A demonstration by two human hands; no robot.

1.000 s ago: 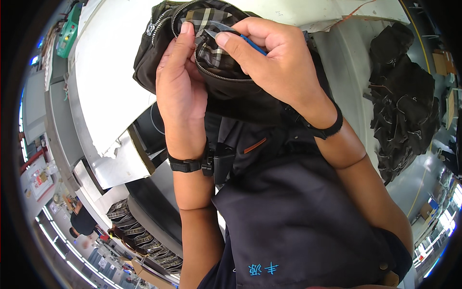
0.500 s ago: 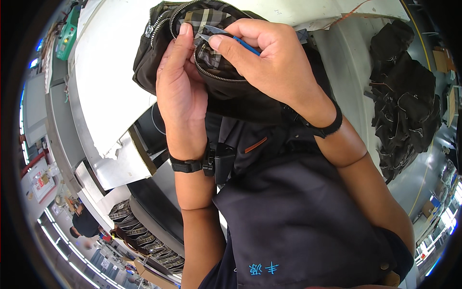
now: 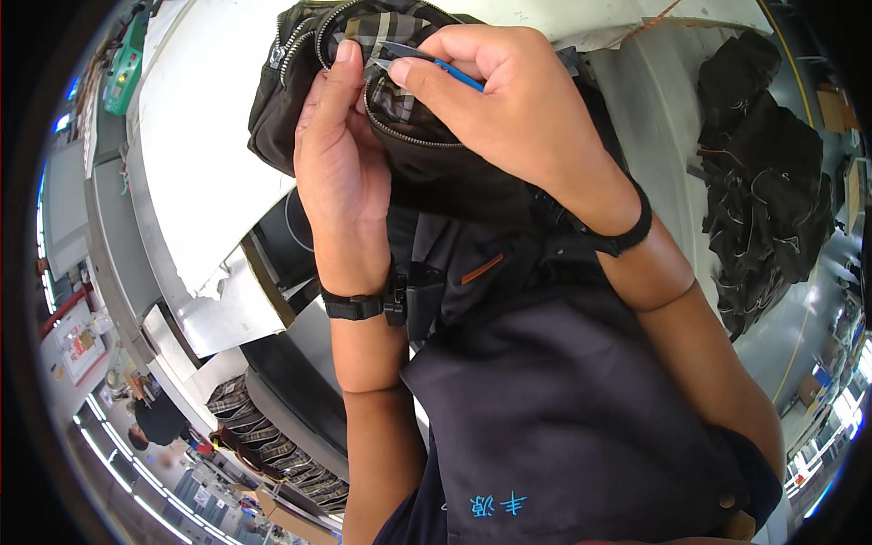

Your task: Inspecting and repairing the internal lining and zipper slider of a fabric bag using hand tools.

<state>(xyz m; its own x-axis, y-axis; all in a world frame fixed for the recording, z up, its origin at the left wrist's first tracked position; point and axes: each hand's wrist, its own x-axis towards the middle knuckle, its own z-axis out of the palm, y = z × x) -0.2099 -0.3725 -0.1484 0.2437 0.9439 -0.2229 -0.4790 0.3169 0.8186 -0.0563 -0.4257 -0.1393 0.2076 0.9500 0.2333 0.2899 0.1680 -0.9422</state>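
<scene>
A dark bag [image 3: 427, 177] with metal zippers lies at the near edge of the white table, its zipped opening showing a plaid lining [image 3: 391, 32]. My left hand [image 3: 343, 150] is closed on the bag's edge beside the opening, thumb on top and fingers partly hidden. In my right hand [image 3: 518, 100] is a pair of blue-handled thread snips [image 3: 459, 75], pinched between thumb and fingers. The blades are parted, with their tips over the lining close to my left thumb.
A white tabletop [image 3: 200, 163] spreads under and left of the bag. Dark fabric pieces [image 3: 767, 182] are heaped at the right. Folded plaid pieces [image 3: 272, 445] hang at lower left, and a person in dark clothing [image 3: 159, 422] is farther off. A green machine [image 3: 125, 64] stands at upper left.
My right hand and the snips have shifted slightly up and left. The left hand keeps its hold on the bag, nearly unmoved.
</scene>
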